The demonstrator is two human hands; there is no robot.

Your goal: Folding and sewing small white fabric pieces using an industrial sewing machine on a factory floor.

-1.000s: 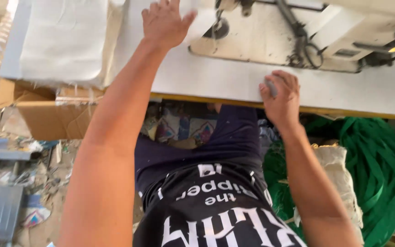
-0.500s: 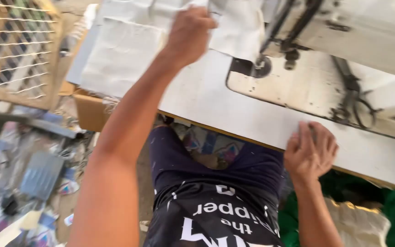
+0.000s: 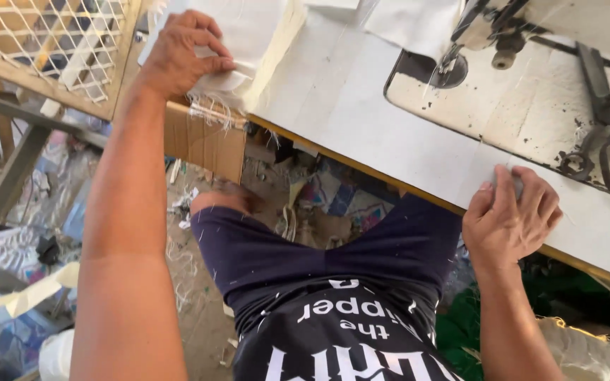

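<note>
I see both arms bare to the top of the frame, with no sleeves, gloves, rings or watch. Dark navy fabric shorts (image 3: 319, 254) cover the thighs, and a black shirt with bold white lettering (image 3: 347, 339) hangs over them.

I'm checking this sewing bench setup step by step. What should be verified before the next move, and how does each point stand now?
1. Left hand has the white fabric stack gripped at its frayed edge: ok.
2. Right hand steady on the table edge: ok.
3. What the right hand covers: cannot tell.
4. Scissors apart from both hands: ok.
5. Needle area free of fingers: ok.
6. White cloth beside the needle lying flat: cannot tell.
</note>
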